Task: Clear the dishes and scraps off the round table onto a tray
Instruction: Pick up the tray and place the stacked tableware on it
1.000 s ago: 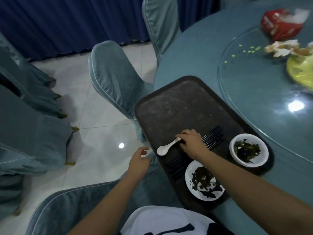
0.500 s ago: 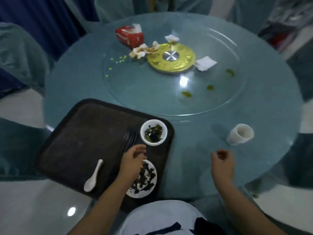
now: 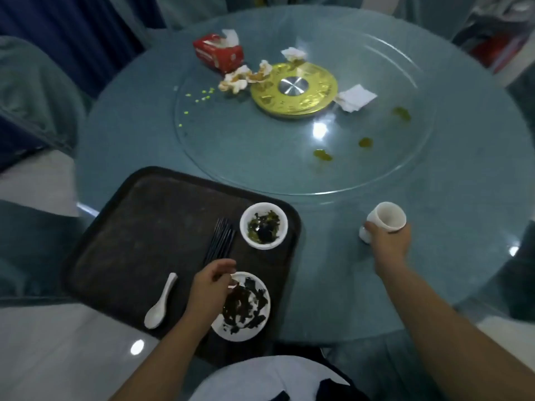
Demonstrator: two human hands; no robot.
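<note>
Closest in, the left hand [image 3: 211, 287] hovers at the edge of the round white plate of dark leafy scraps [image 3: 231, 332]. Its fingers are curled, but I honestly can't tell if it's pinching the rim or just hanging there. It's in about the same place as half a second ago.

The plate sits on the dark brown rectangular tray [image 3: 150, 227], along with the white ceramic soup spoon [image 3: 160, 302], the black chopsticks [image 3: 220, 241] and the small white bowl of greens [image 3: 263, 225]. A second back the spoon was only just being set down, so that one's sorted.

The real change is the right hand [image 3: 388, 244]. Half a second ago it was empty and short of the small white cup [image 3: 386, 217]; now its fingers are wrapped round the cup, which looks tipped toward the camera. It's on or just above the round teal table [image 3: 463, 212], well right of the tray. My guess is the cup goes onto the tray next.

Further out there's plenty left on the clear glass turntable [image 3: 260, 157]:
- yellowish smears [image 3: 322, 154]
- green bits [image 3: 202, 95]
- crumpled napkins [image 3: 240, 79] by the gold centre disc [image 3: 293, 92]
- the red tissue box [image 3: 218, 55] at the back

So the table's far from cleared.
</note>
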